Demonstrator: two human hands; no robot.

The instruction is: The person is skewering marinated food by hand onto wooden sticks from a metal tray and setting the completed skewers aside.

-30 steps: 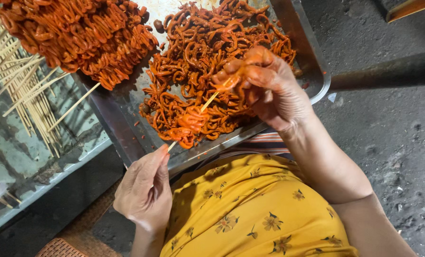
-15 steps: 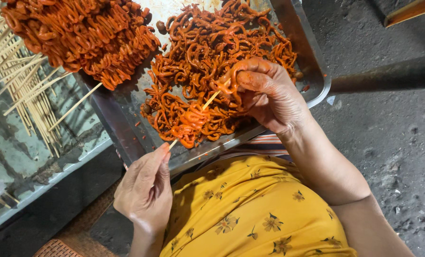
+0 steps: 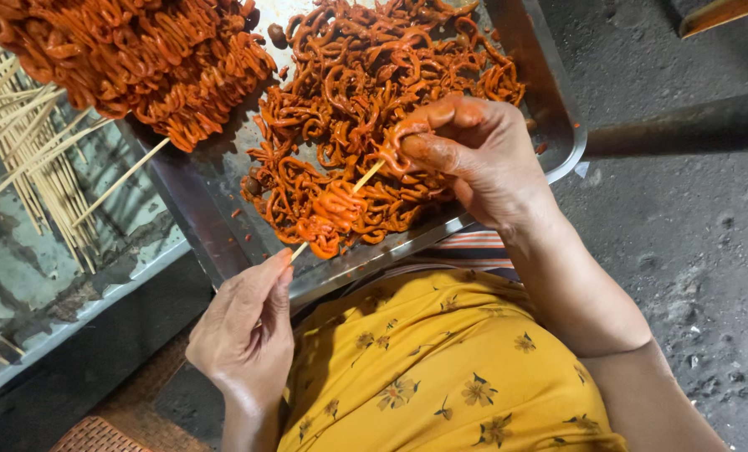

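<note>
Head view, looking down. My left hand (image 3: 244,335) pinches the blunt end of a thin bamboo skewer (image 3: 366,177) between thumb and fingertips; grip closed on the stick, just off the near rim of the steel tray (image 3: 558,125). The skewer runs up and right across the tray.

My right hand (image 3: 474,155), coated in orange marinade, has its grip closed on a strip (image 3: 391,151) at the skewer's tip, apparently pressing it onto the point. Lower on the stick sits a folded bunch (image 3: 328,213) of strips already threaded, close to the left hand's end.

Progress, judged from layout: this skewer is part loaded, with bare stick showing between the bunch and the tip. A heap of finished skewers (image 3: 140,59) lies at upper left, sticks pointing out over the tray edge. A large loose pile of strips (image 3: 374,84) remains in the tray, so much work is left. Bare sticks (image 3: 23,159) lie beside the tray on the left.

Tray rests above my lap; floor (image 3: 700,251) to the right.
</note>
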